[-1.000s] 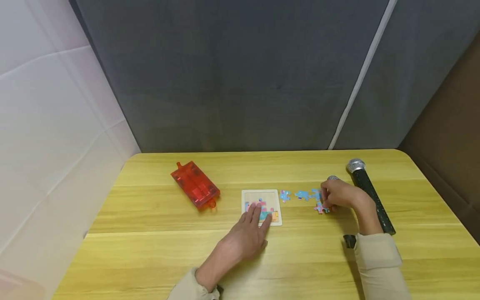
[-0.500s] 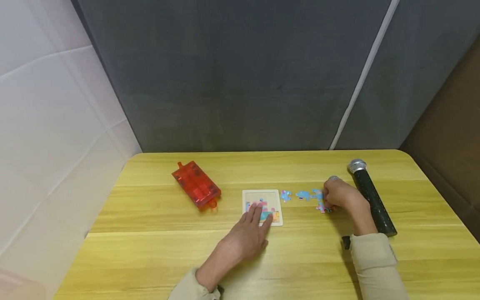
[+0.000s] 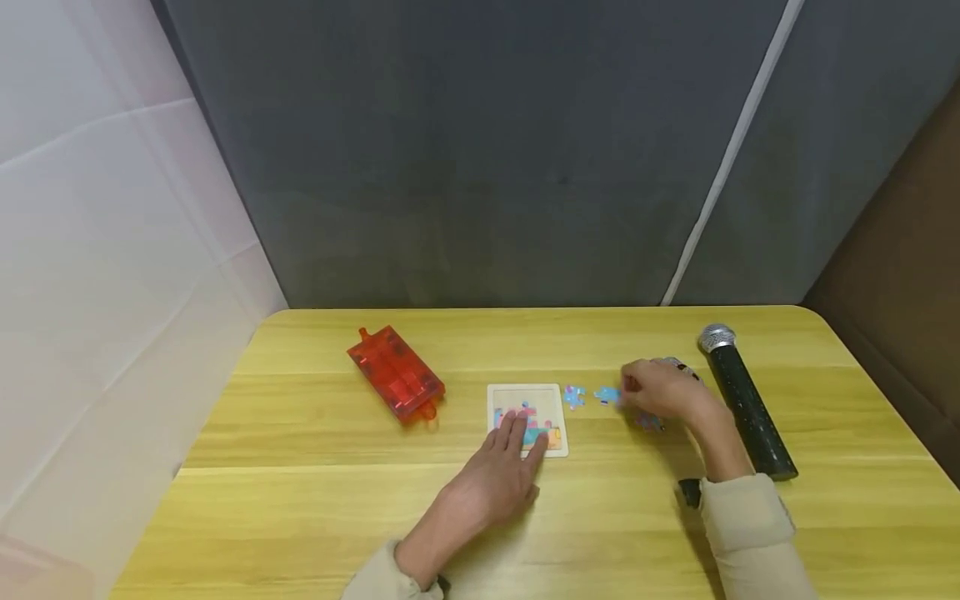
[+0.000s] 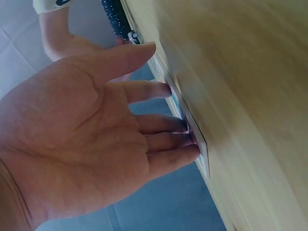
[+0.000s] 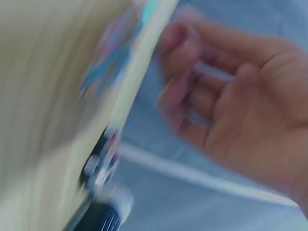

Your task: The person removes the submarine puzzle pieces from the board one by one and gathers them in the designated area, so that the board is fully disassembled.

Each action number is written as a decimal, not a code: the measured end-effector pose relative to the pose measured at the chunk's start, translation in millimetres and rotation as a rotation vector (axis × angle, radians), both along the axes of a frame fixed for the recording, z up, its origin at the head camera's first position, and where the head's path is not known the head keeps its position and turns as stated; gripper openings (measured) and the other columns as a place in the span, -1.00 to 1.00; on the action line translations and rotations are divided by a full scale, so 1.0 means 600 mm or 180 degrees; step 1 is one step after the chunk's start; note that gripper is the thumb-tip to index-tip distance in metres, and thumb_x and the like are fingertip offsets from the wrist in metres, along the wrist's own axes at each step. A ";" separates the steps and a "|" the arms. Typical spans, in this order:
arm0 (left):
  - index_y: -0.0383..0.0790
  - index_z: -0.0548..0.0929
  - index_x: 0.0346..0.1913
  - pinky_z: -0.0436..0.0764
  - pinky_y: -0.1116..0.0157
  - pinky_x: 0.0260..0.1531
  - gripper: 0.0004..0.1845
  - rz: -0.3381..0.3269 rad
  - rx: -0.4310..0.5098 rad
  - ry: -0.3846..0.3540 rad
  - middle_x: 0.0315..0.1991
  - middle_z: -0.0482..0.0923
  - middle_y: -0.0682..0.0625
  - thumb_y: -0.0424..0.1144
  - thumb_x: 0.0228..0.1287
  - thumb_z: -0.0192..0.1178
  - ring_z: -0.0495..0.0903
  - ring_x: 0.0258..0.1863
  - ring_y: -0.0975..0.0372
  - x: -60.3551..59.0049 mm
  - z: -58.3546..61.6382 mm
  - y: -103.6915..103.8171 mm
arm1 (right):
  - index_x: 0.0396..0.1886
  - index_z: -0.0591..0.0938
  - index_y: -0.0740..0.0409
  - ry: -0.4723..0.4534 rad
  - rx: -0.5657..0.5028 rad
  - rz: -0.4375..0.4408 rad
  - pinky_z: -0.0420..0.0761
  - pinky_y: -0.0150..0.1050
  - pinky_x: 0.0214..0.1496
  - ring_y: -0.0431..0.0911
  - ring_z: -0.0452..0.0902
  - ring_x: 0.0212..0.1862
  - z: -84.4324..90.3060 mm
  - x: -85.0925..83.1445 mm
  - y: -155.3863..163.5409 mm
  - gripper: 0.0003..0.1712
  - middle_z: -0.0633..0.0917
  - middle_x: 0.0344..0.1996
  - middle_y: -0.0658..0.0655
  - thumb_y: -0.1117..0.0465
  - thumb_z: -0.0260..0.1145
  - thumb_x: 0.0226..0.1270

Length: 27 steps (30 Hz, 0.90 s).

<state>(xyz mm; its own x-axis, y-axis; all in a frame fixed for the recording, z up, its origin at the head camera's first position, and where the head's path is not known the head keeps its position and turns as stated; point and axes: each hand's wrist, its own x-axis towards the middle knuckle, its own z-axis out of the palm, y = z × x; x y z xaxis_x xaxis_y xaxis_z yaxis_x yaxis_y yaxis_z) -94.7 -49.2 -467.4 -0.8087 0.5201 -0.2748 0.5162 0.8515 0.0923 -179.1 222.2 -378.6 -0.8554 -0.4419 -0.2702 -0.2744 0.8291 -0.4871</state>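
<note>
Flat left hand (image 3: pixel 498 471) pressing puzzle board (image 3: pixel 527 417), right hand (image 3: pixel 660 390) blurred, grip unclear

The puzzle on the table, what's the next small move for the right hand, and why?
Probably carry the right hand left to the puzzle board: the left hand presses flat on it, its upper part looks unfilled, and whether the blurred right fingers hold a piece is unclear.

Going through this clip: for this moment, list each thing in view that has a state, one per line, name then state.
puzzle board: flat on the table, partly filled, far part bare.
left hand: fingers straight, resting on the board.
right hand: blurred, over the loose puzzle pieces; grip cannot be told.
loose puzzle pieces: flat on the table, outside the board.
red plastic case: lying flat, apparently closed.
microphone: lying on its side.
</note>
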 end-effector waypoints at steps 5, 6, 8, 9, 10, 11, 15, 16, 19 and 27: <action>-0.06 0.12 0.80 0.17 -0.07 0.71 -0.23 0.0068 0.0076 -0.0144 0.79 -0.12 -0.36 0.06 0.74 0.10 -0.10 0.80 -0.18 0.008 0.021 0.003 | -0.02 0.75 0.28 0.0191 -0.0499 0.0531 0.66 -0.17 -0.15 -0.12 0.61 -0.28 -0.008 0.007 -0.085 -0.84 0.77 -0.25 0.14 0.27 0.33 0.66; -0.08 0.13 0.80 0.16 -0.08 0.72 -0.23 0.0082 0.0117 -0.0189 0.80 -0.13 -0.36 0.05 0.73 0.10 -0.12 0.80 -0.19 0.010 0.027 0.003 | 0.06 0.74 0.29 0.0203 -0.0487 0.0597 0.69 -0.13 -0.06 -0.10 0.64 -0.21 -0.013 0.008 -0.099 -0.81 0.77 -0.18 0.14 0.26 0.33 0.66; -0.10 0.15 0.79 0.16 -0.09 0.72 -0.24 0.0098 0.0151 -0.0227 0.79 -0.12 -0.37 0.04 0.73 0.11 -0.12 0.80 -0.20 0.014 0.041 0.005 | 0.20 0.71 0.31 0.0219 -0.0412 0.0660 0.71 -0.08 0.09 -0.06 0.66 -0.08 -0.020 0.013 -0.120 -0.71 0.75 -0.05 0.15 0.26 0.34 0.65; -0.10 0.16 0.79 0.16 -0.08 0.72 -0.24 0.0108 0.0126 -0.0234 0.79 -0.12 -0.38 0.04 0.73 0.13 -0.12 0.80 -0.20 0.016 0.049 0.006 | 0.26 0.69 0.33 0.0225 -0.0381 0.0657 0.70 -0.05 0.13 -0.04 0.64 -0.05 -0.024 0.015 -0.129 -0.67 0.73 -0.02 0.17 0.28 0.34 0.64; -0.10 0.17 0.79 0.15 -0.10 0.72 -0.24 0.0128 0.0124 -0.0245 0.78 -0.12 -0.40 0.04 0.72 0.13 -0.12 0.80 -0.21 0.018 0.055 0.008 | 0.30 0.68 0.34 0.0216 -0.0363 0.0638 0.69 -0.05 0.12 -0.03 0.62 -0.05 -0.027 0.018 -0.135 -0.64 0.70 0.00 0.18 0.31 0.35 0.63; -0.09 0.18 0.79 0.12 -0.12 0.73 -0.24 0.0156 0.0104 -0.0259 0.78 -0.12 -0.42 0.03 0.72 0.14 -0.12 0.79 -0.23 0.020 0.061 0.009 | 0.34 0.66 0.36 0.0223 -0.0350 0.0632 0.69 -0.07 0.11 -0.04 0.60 -0.07 -0.030 0.020 -0.141 -0.61 0.68 0.01 0.19 0.33 0.34 0.62; 0.01 0.20 0.78 0.05 -0.26 0.71 -0.24 0.0251 -0.0154 -0.0236 0.74 -0.06 -0.50 0.05 0.69 0.18 -0.07 0.77 -0.28 0.026 0.080 0.015 | 0.33 0.68 0.37 0.0214 -0.0387 0.0680 0.63 -0.22 -0.01 -0.11 0.48 -0.15 -0.038 0.026 -0.157 -0.62 0.60 0.00 0.18 0.40 0.33 0.60; 0.03 0.20 0.79 0.03 -0.30 0.70 -0.23 0.0272 -0.0200 -0.0229 0.73 -0.05 -0.51 0.06 0.69 0.19 -0.07 0.77 -0.30 0.027 0.084 0.015 | 0.32 0.68 0.35 0.0207 -0.0393 0.0679 0.63 -0.23 -0.02 -0.13 0.48 -0.15 -0.038 0.027 -0.159 -0.64 0.60 0.00 0.17 0.40 0.33 0.61; 0.06 0.19 0.79 0.02 -0.36 0.68 -0.21 0.0289 -0.0278 -0.0222 0.72 -0.01 -0.52 0.10 0.67 0.20 -0.05 0.76 -0.30 0.031 0.096 0.017 | 0.29 0.67 0.34 0.0174 -0.0391 0.0566 0.64 -0.22 -0.02 -0.12 0.51 -0.14 -0.039 0.029 -0.165 -0.66 0.57 0.00 0.16 0.41 0.32 0.62; 0.11 0.15 0.80 0.15 -0.26 0.69 -0.14 0.0312 -0.0426 -0.0164 0.73 0.01 -0.47 0.22 0.62 0.20 -0.04 0.77 -0.28 0.040 0.111 0.021 | 0.13 0.65 0.29 0.0203 -0.0255 0.0443 0.65 -0.23 -0.13 -0.08 0.52 -0.15 -0.042 0.031 -0.172 -0.81 0.52 -0.02 0.15 0.43 0.31 0.62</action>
<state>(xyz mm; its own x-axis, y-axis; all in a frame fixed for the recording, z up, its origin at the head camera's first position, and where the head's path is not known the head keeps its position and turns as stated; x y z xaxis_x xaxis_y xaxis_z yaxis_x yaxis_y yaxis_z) -70.7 -36.3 -401.0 -0.8369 0.3953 -0.3787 0.4275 0.9040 -0.0012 -160.4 119.1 -403.8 -0.7988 -0.5751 -0.1766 -0.4162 0.7403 -0.5280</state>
